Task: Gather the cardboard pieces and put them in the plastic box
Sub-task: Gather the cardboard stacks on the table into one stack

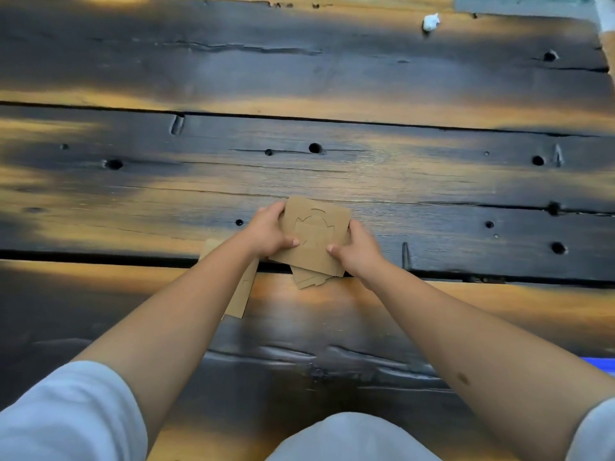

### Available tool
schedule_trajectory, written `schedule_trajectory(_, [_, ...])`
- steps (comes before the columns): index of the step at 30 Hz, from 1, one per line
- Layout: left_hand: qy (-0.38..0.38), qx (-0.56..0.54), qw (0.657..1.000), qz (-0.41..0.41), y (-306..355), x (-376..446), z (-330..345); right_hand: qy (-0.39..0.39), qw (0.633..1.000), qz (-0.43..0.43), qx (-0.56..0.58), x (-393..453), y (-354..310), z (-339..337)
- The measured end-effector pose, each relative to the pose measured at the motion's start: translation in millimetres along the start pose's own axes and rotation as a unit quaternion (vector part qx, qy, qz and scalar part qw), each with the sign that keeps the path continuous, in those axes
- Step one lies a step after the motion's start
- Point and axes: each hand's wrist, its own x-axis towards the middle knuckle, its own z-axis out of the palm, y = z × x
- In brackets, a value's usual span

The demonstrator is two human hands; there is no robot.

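Observation:
A stack of brown cardboard pieces [316, 232] is held just above the dark wooden table [332, 78], in the middle of the view. The top piece has a cut outline in it. My left hand [268, 232] grips the stack's left edge and my right hand [357, 249] grips its right edge. Smaller pieces stick out below the stack at its near edge. Another cardboard piece [241, 294] lies flat on the table under my left forearm, partly hidden by it. The plastic box cannot be made out with certainty.
The table is made of rough planks with gaps, knots and holes. A small white crumpled scrap [431, 21] lies at the far right. A blue edge [600, 364] shows at the right border, near my right arm.

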Motion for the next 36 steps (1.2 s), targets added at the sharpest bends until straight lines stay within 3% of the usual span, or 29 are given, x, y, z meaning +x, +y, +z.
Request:
schedule_trajectory(8, [0.023, -0.181, 0.983, 0.012, -46.6, -74.3, -20.1, -0.041, 0.998, -0.039, 0.013, -43.7, -21.9, 31.0])
schedule_trajectory(13, [0.113, -0.253, 0.957, -0.09, -79.0, -111.6, -20.0, -0.069, 0.996, -0.047, 0.029, -72.4, -25.2, 57.7])
schedule_trajectory(17, [0.121, -0.29, 0.936, -0.16, -103.4, -136.3, -8.9, -0.084, 0.995, -0.046, -0.033, -86.7, -20.9, 80.9])
schedule_trajectory(22, [0.153, -0.247, 0.943, -0.162, -120.9, -143.4, -7.0, -0.08, 0.994, -0.032, -0.065, -92.8, -17.1, 112.3])
schedule_trajectory(28, [0.153, -0.055, 0.973, -0.161, -129.9, -113.7, -26.6, -0.051, 0.998, 0.038, 0.026, -79.2, -18.8, 140.0])
schedule_trajectory(36, [0.115, -0.025, 0.981, -0.154, -133.7, -87.3, -32.3, -0.009, 0.997, 0.061, 0.049, -62.9, -27.4, 155.2])
